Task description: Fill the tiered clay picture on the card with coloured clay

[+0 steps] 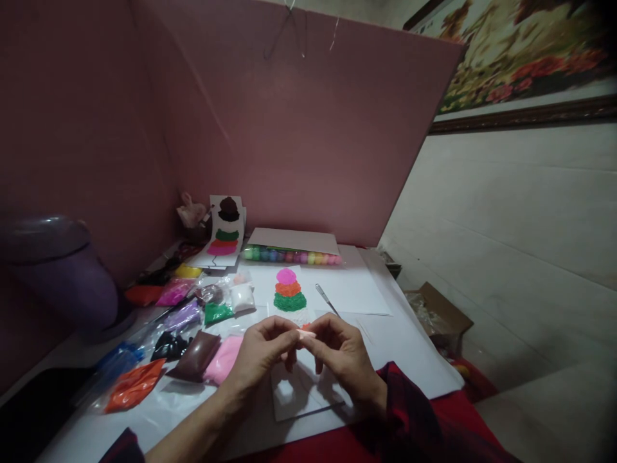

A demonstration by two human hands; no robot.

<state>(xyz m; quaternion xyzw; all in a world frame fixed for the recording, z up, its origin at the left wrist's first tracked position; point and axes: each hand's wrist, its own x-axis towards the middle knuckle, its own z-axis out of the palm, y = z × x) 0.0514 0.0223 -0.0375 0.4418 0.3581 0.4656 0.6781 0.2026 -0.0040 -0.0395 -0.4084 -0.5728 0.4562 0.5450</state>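
Near the bench's (409,360) front edge, we see left grip (263,350) and right grip (342,350) both pinching a small pink piece (307,334) between fingertips, above a white card (289,399). Just beyond: layered picture card (288,292), metal tool (328,299). Colour packets (193,357) crowd the left side; bead tray (292,256) along the far edge, pink partition (308,148) behind it.

Can't make out a single word or number from where I'm standing. The card (289,290) at the table's (414,360) 12 o'clock only has coloured blobs, the little bags (195,355) over at 9 o'clock look plain, and the framed picture (520,58) up at 2 o'clock is just blurry flowers
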